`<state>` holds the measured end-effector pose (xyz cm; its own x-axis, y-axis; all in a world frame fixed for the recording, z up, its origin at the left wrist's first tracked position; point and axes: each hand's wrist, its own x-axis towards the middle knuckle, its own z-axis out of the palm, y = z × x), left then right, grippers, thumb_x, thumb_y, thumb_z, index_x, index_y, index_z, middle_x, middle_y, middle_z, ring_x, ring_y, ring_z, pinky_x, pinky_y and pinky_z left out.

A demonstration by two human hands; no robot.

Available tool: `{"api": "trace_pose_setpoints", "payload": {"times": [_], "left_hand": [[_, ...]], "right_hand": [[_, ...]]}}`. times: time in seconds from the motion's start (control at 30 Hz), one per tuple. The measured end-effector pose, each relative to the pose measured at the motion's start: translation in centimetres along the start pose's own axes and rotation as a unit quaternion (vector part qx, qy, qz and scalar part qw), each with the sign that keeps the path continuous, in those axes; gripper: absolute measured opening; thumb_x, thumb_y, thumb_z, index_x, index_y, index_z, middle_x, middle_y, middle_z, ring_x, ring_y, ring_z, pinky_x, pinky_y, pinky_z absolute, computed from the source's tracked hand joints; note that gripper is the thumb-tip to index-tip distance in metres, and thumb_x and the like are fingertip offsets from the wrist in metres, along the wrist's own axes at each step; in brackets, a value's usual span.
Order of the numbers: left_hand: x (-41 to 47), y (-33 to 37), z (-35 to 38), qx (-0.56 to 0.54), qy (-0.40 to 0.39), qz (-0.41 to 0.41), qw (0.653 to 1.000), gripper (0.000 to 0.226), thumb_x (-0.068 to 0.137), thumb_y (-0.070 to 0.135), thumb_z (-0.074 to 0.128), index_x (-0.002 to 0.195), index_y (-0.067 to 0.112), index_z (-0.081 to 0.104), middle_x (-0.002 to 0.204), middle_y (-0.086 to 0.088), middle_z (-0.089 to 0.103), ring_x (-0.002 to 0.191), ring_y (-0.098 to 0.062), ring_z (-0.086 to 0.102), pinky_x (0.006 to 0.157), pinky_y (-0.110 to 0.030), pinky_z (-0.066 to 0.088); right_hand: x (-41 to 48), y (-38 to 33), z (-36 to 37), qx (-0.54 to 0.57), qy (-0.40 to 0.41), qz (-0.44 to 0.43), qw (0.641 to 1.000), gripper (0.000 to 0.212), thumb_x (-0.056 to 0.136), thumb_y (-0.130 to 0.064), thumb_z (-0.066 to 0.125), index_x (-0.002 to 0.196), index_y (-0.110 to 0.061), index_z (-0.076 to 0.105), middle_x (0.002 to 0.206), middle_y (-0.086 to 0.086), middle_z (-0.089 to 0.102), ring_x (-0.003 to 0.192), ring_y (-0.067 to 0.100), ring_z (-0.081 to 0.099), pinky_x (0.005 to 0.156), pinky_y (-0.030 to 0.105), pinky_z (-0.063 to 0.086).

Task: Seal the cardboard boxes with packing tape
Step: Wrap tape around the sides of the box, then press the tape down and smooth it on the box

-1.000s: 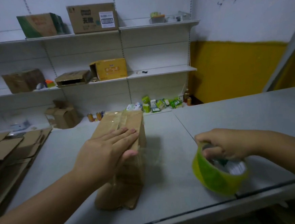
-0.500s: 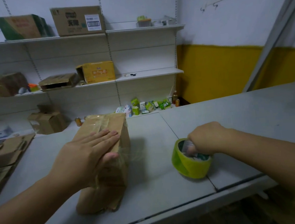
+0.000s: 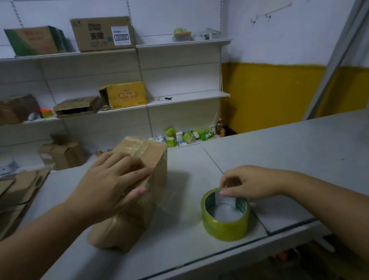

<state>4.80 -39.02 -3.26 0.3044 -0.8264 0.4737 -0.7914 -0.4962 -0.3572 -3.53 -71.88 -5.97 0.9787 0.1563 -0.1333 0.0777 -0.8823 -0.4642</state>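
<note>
The cardboard box (image 3: 157,166) lies on the table (image 3: 290,153), left of the tape roll (image 3: 225,227), shelves (image 3: 186,96) behind.

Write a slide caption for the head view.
Left hand on taped cardboard box; right hand pinches tape roll on table.

Box top: the middle of the cardboard box (image 3: 156,164) is covered by the left hand (image 3: 110,185).
Box near end: at its 6 o'clock, too blurred to tell the flaps.
Tape roll (image 3: 227,229): the rim at 12 o'clock is hidden under the right hand (image 3: 249,185); the loose end cannot be made out.
Flat cardboard (image 3: 9,193): at 9 o'clock, cut by the picture's edge.
Small cartons (image 3: 187,137): at 12 o'clock, print too small to read.
</note>
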Motion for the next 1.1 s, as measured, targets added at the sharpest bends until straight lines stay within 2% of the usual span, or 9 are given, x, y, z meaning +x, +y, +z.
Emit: {"api": "trace_pose_setpoints", "payload": {"times": [0.13, 0.23, 0.4, 0.53, 0.63, 0.73, 0.83, 0.93, 1.1], "left_hand": [[-0.1, 0.3, -0.3, 0.007, -0.010, -0.009, 1.000, 0.058, 0.098, 0.053, 0.019, 0.117, 0.023, 0.065, 0.108, -0.001, 0.067, 0.099, -0.021, 0.059, 0.090, -0.034, 0.032], [-0.4, 0.6, -0.4, -0.009, -0.005, -0.029, 1.000, 0.058, 0.098, 0.053, 0.021, 0.115, 0.021, 0.066, 0.111, -0.001, 0.068, 0.101, -0.023, 0.063, 0.095, -0.034, 0.032], [-1.2, 1.5, 0.0, -0.082, -0.010, -0.107, 0.991, 0.063, 0.095, 0.059, 0.017, 0.121, 0.023, 0.062, 0.125, 0.001, 0.062, 0.123, -0.019, 0.049, 0.106, -0.034, 0.025], [-1.7, 0.6, -0.4, -0.135, -0.105, -0.172, 0.970, 0.089, 0.075, 0.081, -0.005, 0.140, 0.037, 0.036, 0.151, 0.012, 0.029, 0.143, -0.013, 0.015, 0.111, -0.032, 0.013], [-1.7, 0.5, -0.9, -0.118, -0.164, -0.174, 0.964, 0.098, 0.061, 0.087, -0.013, 0.144, 0.045, 0.017, 0.155, 0.018, 0.013, 0.144, -0.010, 0.008, 0.114, -0.032, 0.010], [-1.5, 1.2, -1.1, -0.119, -0.141, -0.190, 0.964, 0.091, 0.066, 0.086, 0.000, 0.143, 0.044, 0.024, 0.153, 0.017, 0.023, 0.142, -0.010, 0.016, 0.112, -0.032, 0.016], [-1.0, 1.6, -1.2, -0.136, -0.112, -0.204, 0.963, 0.076, 0.072, 0.074, 0.015, 0.137, 0.042, 0.038, 0.144, 0.017, 0.037, 0.133, -0.008, 0.029, 0.107, -0.031, 0.024], [-0.9, 1.7, -1.0, -0.143, -0.085, -0.220, 0.961, 0.069, 0.073, 0.070, 0.022, 0.132, 0.041, 0.046, 0.139, 0.017, 0.044, 0.130, -0.008, 0.035, 0.103, -0.032, 0.027], [-1.2, 1.8, -0.6, -0.172, -0.085, -0.242, 0.951, 0.061, 0.078, 0.065, 0.031, 0.134, 0.043, 0.042, 0.144, 0.020, 0.039, 0.138, -0.007, 0.027, 0.109, -0.032, 0.020]], "right_hand": [[-2.7, 4.1, -1.5, -0.082, 0.199, 0.097, 0.972, 0.031, 0.087, -0.046, 0.060, 0.111, -0.027, 0.062, 0.112, -0.006, 0.063, 0.102, 0.013, 0.059, 0.085, 0.028, 0.047], [-5.2, 7.2, -1.3, -0.197, 0.150, 0.225, 0.942, 0.045, 0.089, -0.051, 0.055, 0.123, -0.021, 0.056, 0.122, 0.002, 0.054, 0.109, 0.018, 0.053, 0.090, 0.032, 0.044], [-5.8, 8.6, 0.6, -0.176, 0.211, 0.172, 0.946, 0.009, 0.092, -0.035, 0.056, 0.084, -0.032, 0.054, 0.093, -0.006, 0.053, 0.082, 0.010, 0.051, 0.071, 0.026, 0.041], [-4.2, 7.9, 1.2, -0.227, 0.170, 0.189, 0.940, 0.016, 0.099, -0.025, 0.042, 0.107, -0.022, 0.055, 0.104, 0.003, 0.055, 0.089, 0.020, 0.055, 0.077, 0.033, 0.044], [-4.0, 3.6, 1.4, -0.109, 0.259, 0.174, 0.944, 0.020, 0.100, -0.018, 0.036, 0.106, -0.011, 0.054, 0.096, 0.011, 0.062, 0.081, 0.027, 0.056, 0.071, 0.037, 0.044], [-4.9, -3.9, 2.7, 0.146, 0.354, 0.058, 0.922, 0.020, 0.100, -0.023, 0.037, 0.101, -0.020, 0.056, 0.071, 0.001, 0.058, 0.062, 0.016, 0.051, 0.059, 0.033, 0.039], [-5.6, -10.8, 6.5, 0.356, 0.308, 0.003, 0.882, 0.023, 0.101, -0.026, 0.038, 0.095, -0.031, 0.059, 0.059, -0.004, 0.053, 0.054, 0.011, 0.047, 0.052, 0.032, 0.040], [-4.1, -15.1, 9.9, 0.501, 0.221, 0.003, 0.836, 0.017, 0.101, -0.017, 0.036, 0.098, -0.020, 0.052, 0.060, -0.001, 0.060, 0.052, 0.015, 0.055, 0.051, 0.030, 0.049], [-0.4, -16.3, 12.2, 0.475, 0.281, -0.001, 0.834, 0.025, 0.096, -0.007, 0.037, 0.098, -0.028, 0.051, 0.053, 0.000, 0.054, 0.046, 0.012, 0.050, 0.047, 0.026, 0.045]]}}
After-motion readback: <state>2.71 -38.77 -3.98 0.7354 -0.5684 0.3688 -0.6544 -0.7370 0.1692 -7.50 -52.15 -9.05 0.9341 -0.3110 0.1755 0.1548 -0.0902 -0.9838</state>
